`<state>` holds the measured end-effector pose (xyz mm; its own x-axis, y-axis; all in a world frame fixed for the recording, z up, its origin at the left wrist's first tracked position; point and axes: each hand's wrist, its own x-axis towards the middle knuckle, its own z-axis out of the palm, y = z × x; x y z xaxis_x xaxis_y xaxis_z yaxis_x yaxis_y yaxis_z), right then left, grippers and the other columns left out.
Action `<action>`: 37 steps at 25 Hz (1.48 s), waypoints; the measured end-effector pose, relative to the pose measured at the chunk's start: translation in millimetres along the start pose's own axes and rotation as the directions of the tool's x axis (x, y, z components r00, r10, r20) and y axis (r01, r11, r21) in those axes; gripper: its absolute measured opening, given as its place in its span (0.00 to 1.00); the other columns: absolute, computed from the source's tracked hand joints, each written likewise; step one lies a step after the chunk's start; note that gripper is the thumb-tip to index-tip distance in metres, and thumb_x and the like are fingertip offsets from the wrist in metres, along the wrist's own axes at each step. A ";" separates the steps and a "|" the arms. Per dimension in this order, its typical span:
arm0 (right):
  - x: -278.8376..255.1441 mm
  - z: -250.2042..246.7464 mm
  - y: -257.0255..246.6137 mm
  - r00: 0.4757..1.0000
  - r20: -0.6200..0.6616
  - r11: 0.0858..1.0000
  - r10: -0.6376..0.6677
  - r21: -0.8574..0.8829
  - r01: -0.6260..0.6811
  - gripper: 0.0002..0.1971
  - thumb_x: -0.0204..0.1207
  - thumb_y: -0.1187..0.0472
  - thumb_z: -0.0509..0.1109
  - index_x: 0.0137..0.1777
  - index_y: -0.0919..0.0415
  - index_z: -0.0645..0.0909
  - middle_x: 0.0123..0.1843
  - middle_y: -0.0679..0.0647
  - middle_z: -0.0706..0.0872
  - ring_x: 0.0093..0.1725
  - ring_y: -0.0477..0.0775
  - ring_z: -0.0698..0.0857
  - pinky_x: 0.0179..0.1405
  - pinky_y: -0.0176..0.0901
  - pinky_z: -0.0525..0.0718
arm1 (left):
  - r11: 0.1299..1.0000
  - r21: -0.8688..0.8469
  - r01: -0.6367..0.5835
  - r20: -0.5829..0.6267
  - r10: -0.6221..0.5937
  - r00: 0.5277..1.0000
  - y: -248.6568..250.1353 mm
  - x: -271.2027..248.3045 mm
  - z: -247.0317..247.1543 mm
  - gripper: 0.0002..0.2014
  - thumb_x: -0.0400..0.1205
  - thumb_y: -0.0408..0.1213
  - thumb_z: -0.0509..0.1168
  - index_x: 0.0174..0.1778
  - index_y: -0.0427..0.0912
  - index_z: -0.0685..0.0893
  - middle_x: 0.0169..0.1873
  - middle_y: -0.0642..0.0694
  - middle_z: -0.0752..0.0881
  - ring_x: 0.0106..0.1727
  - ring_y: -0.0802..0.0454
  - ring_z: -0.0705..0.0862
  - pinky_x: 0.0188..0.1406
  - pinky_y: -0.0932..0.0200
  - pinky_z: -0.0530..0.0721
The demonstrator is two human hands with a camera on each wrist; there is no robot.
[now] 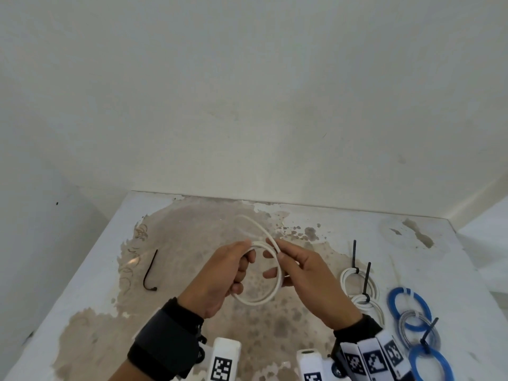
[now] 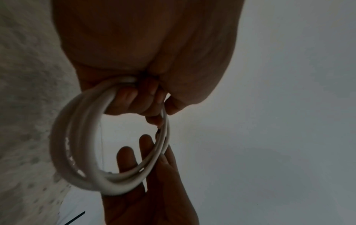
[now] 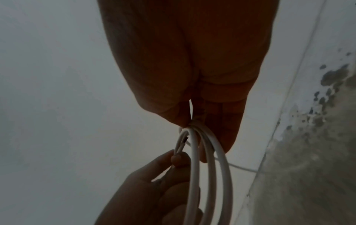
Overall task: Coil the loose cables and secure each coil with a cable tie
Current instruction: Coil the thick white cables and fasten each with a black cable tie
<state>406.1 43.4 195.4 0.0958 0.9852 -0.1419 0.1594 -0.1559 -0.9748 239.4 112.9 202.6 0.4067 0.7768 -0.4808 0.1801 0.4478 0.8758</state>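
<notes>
A white cable (image 1: 270,288) is wound into a loose coil of a few turns, held above the table between both hands. My left hand (image 1: 233,270) grips the coil's left side with its fingers curled round the strands (image 2: 80,137). My right hand (image 1: 291,264) pinches the coil's right side, thumb against fingers, with the strands (image 3: 208,167) passing under the fingertips. A free loop of the same cable (image 1: 254,224) arches away from my hands toward the wall. A loose black cable tie (image 1: 150,272) lies on the table to the left.
At the right of the worn white table (image 1: 316,320) lie tied coils: two white ones (image 1: 360,284) with black ties, and blue (image 1: 409,309) and grey (image 1: 420,334) ones. The wall (image 1: 247,105) stands close behind the table.
</notes>
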 end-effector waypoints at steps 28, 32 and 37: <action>8.0 -5.5 2.1 0.974 0.182 0.889 -0.138 -0.411 0.203 0.15 0.89 0.42 0.55 0.44 0.47 0.73 0.34 0.60 0.81 0.28 0.60 0.81 0.33 0.54 0.80 | 0.875 0.473 -0.102 -0.199 0.220 0.955 5.4 15.6 -28.3 0.28 0.87 0.61 0.55 0.34 0.44 0.87 0.33 0.49 0.91 0.41 0.48 0.89 0.50 0.46 0.85; 9.0 -3.7 -8.9 0.947 0.291 0.896 -0.139 -0.370 0.245 0.12 0.89 0.43 0.57 0.43 0.33 0.74 0.34 0.55 0.80 0.25 0.50 0.78 0.31 0.48 0.82 | 0.781 0.476 -0.404 0.150 0.381 0.912 13.8 13.6 -25.6 0.20 0.91 0.55 0.51 0.50 0.54 0.88 0.49 0.58 0.91 0.53 0.60 0.88 0.57 0.59 0.81; 19.3 -10.7 2.9 0.979 0.131 0.857 -0.155 -0.476 0.199 0.13 0.90 0.44 0.57 0.45 0.45 0.75 0.35 0.54 0.81 0.29 0.44 0.75 0.31 0.43 0.75 | 0.829 0.466 -0.310 0.267 0.203 0.942 8.9 6.6 -18.0 0.21 0.91 0.51 0.52 0.54 0.47 0.89 0.43 0.47 0.94 0.42 0.52 0.92 0.47 0.59 0.87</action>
<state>418.9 61.2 191.7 -0.0600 0.9981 -0.0105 0.6231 0.0293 -0.7816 227.5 130.0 206.4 0.6585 0.7046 -0.2644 0.4403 -0.0758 0.8946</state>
